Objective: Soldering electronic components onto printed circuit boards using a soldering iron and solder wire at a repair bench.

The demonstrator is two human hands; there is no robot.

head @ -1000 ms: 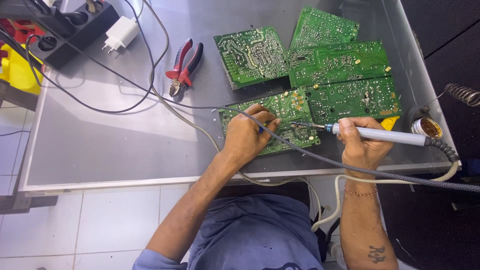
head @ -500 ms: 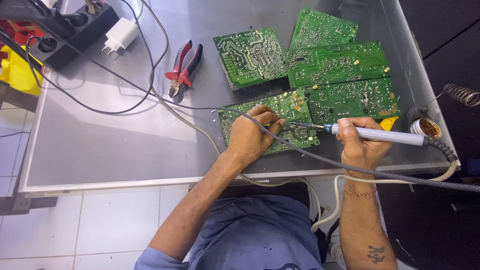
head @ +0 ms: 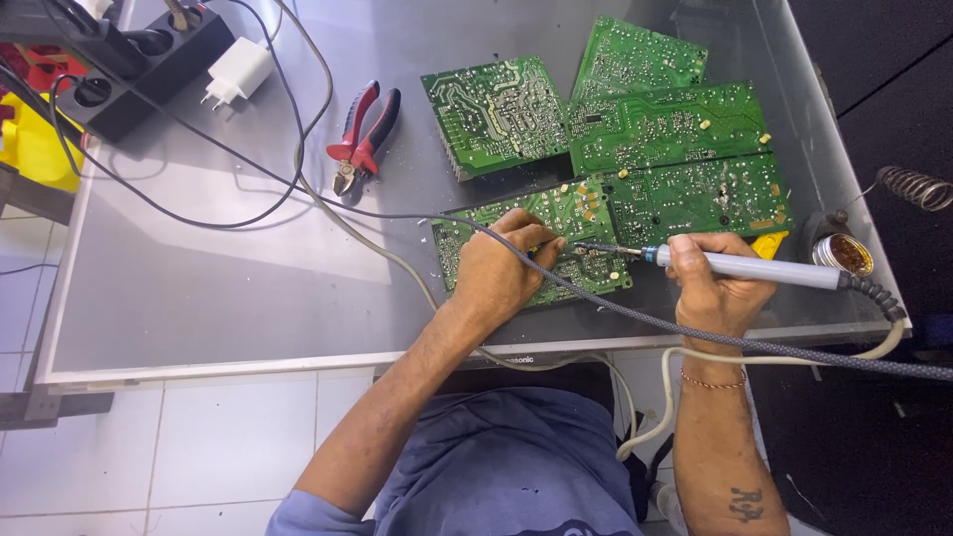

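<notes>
On the grey counter [head: 199, 298], the left hand [head: 496, 273] pins the nearest green circuit board [head: 586, 213]; right hand [head: 715, 288], grip closed around the soldering iron [head: 754, 268], should keep its tip steady on 1 joint.

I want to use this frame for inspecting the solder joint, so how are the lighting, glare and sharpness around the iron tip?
Head view: bright, even daylight; a pale glare patch lies on the grey table left of the work. The soldering iron in the right hand and the near circuit board under the left hand are fairly sharp, but the joint is too small to inspect. Shadows are soft.
</notes>
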